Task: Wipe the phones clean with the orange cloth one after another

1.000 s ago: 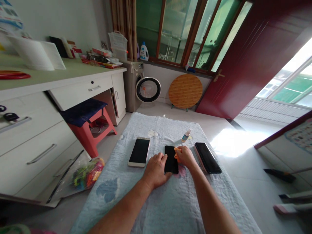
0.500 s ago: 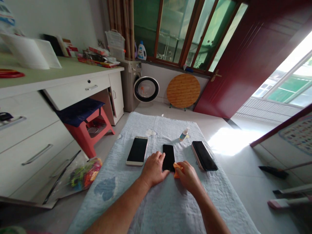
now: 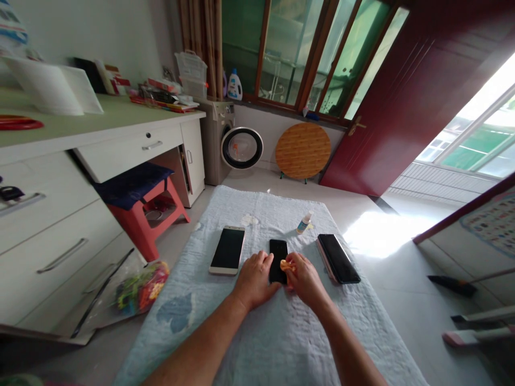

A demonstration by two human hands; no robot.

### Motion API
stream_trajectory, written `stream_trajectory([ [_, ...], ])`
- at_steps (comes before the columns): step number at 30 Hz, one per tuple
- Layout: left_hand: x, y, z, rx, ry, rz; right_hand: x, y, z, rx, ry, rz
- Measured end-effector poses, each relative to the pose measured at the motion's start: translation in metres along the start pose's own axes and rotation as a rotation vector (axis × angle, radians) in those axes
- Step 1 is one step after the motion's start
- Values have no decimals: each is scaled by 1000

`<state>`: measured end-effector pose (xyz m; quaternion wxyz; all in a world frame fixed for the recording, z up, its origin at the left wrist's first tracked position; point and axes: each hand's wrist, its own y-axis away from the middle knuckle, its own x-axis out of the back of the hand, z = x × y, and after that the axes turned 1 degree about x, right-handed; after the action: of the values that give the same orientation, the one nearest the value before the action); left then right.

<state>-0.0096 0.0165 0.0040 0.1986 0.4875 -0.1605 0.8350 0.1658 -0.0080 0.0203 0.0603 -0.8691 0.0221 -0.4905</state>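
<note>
A black smartphone (image 3: 277, 251) lies on the pale blue quilted cloth (image 3: 249, 338) covering the table. My left hand (image 3: 254, 279) grips it, fingers along its left edge and thumb at its lower end. In my right hand (image 3: 304, 276) an orange wiping cloth (image 3: 287, 265) is bunched, pressed against the right part of the phone. To the left lies a white-framed phone (image 3: 227, 251) with a dark screen. On the right is another black phone (image 3: 338, 258) with a pinkish edge or case under it. Behind them stands a small spray bottle (image 3: 304, 222).
At left is a white desk (image 3: 120, 158) with a red stool (image 3: 155, 214) under it. A bag of colourful items (image 3: 140, 289) rests on the floor. Farther back are a washing machine with its door (image 3: 242, 148) open, a round wooden tabletop (image 3: 303, 150) and a dark red door (image 3: 386, 96).
My right hand has moved slightly up and left, bringing the orange cloth from the phone's lower right edge onto its surface. My left hand stays on the phone.
</note>
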Motion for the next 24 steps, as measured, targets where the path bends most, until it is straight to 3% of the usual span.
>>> stream_trajectory([
  [7,2,-1,-1,-19,3,12,-15,-56,6,-20,167,36],
  [13,-5,-1,-2,-6,23,51,-22,-91,-9,-19,232,-54],
  [20,-15,-3,-5,2,210,261,-22,-89,-26,138,300,-192],
  [24,-20,-3,-6,7,230,285,-16,-75,-30,208,303,-266],
])
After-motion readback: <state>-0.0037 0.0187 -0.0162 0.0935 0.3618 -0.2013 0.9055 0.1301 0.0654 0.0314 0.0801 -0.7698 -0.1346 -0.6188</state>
